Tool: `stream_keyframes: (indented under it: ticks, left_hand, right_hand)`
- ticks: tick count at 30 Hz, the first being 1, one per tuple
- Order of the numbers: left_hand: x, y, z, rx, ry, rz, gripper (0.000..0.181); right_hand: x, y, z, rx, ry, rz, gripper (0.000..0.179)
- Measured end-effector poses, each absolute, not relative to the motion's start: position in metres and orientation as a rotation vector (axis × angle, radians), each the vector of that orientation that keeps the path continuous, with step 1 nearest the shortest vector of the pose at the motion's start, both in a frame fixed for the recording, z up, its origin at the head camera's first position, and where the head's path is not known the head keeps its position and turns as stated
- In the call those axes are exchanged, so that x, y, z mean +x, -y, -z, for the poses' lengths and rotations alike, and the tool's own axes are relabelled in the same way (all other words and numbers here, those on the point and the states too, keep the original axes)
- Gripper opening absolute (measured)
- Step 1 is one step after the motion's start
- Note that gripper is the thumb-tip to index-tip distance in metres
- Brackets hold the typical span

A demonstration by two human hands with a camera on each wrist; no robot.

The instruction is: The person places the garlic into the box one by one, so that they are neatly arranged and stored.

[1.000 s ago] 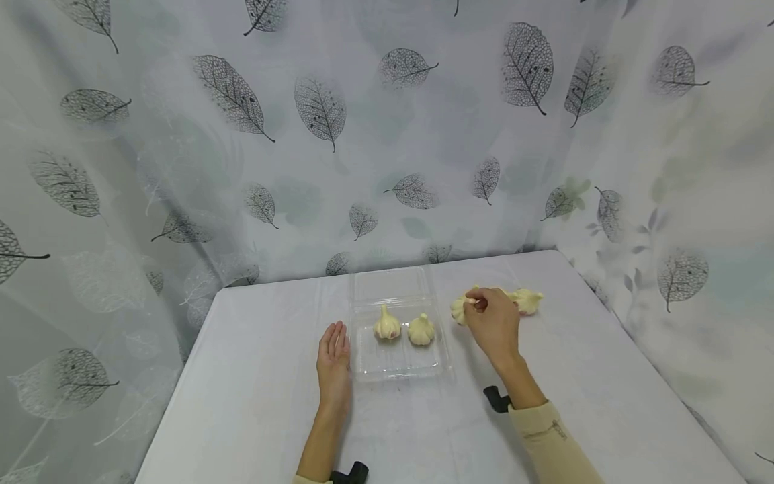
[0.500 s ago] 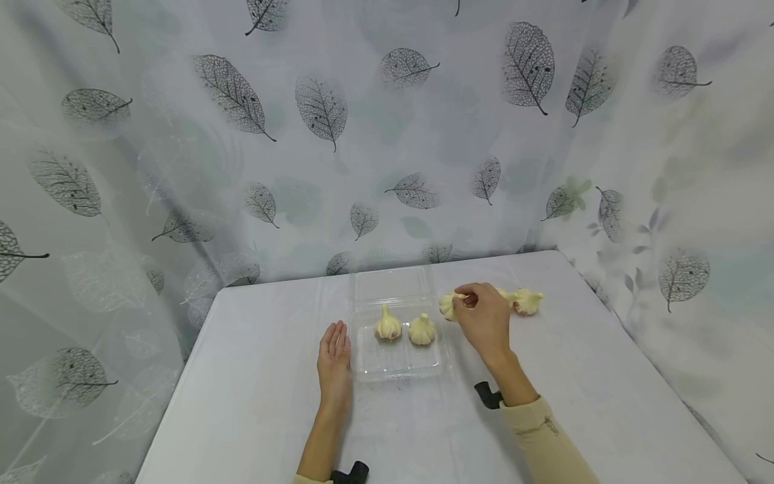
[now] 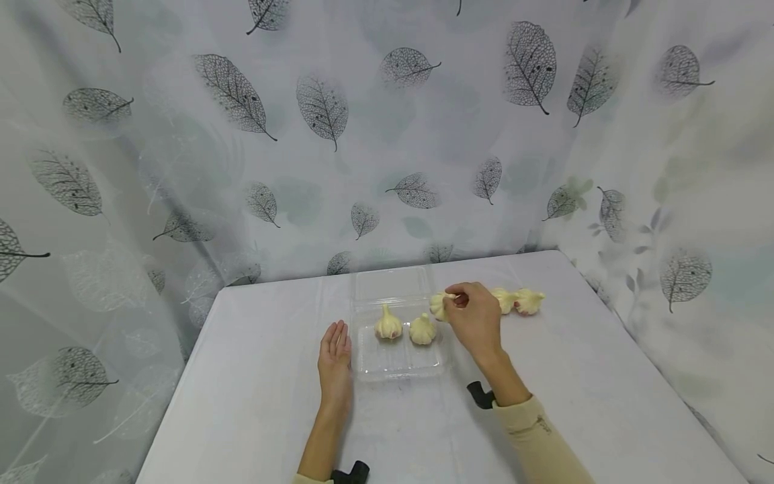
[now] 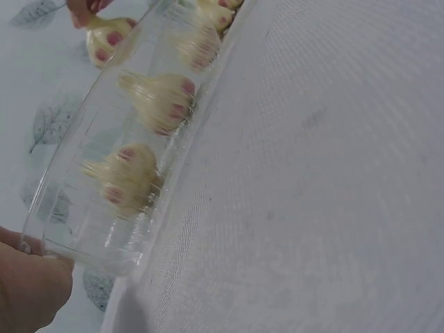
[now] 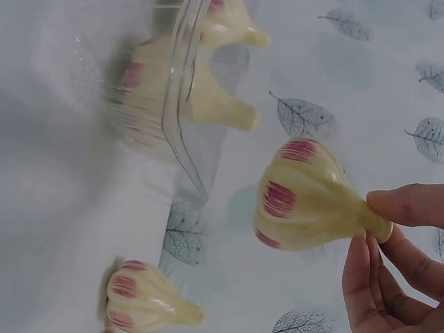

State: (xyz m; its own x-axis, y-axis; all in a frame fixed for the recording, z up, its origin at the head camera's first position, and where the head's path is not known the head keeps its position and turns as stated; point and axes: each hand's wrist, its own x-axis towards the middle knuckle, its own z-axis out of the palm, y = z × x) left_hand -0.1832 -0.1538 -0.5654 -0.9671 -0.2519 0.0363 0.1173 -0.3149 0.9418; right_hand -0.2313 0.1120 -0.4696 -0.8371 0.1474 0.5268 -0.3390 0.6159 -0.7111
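Note:
A garlic bulb point(image 5: 305, 198) with purple patches hangs by its stem from my right hand point(image 3: 474, 323), pinched between thumb and fingertips. It is raised by the right rim of a clear plastic container point(image 3: 396, 366). Inside that container sit two more bulbs, a left one point(image 3: 388, 325) and a right one point(image 3: 422, 331), stems up. My left hand point(image 3: 334, 359) lies along the container's left side with straight fingers. In the left wrist view, the left hand point(image 4: 31, 288) is right at the container's edge.
Two garlic bulbs, a nearer one point(image 3: 504, 300) and a farther one point(image 3: 529, 302), lie on the white-covered table point(image 3: 254, 376), right of my right hand. The container's open lid point(image 3: 390, 284) lies flat toward the back. A leaf-patterned curtain point(image 3: 399, 134) surrounds the table.
My right hand has carried the garlic bulb leftward, from beside the other loose bulbs to the container's right rim. The left hand and container have stayed put.

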Motion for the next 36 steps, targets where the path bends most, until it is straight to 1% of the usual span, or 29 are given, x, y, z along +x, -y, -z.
stream_keyframes:
  ticks: [21,36]
  left_hand:
    - [-0.185,0.154,0.567,0.152,1.657,2.373,0.056]
    - [-0.186,0.154,0.566,0.170,1.655,2.374,0.056]
  right_hand:
    - [-0.232,-0.092,0.465,0.205,2.261,-1.177,0.012]
    - [-0.228,-0.069,0.465,0.238,2.274,-1.226,0.013]
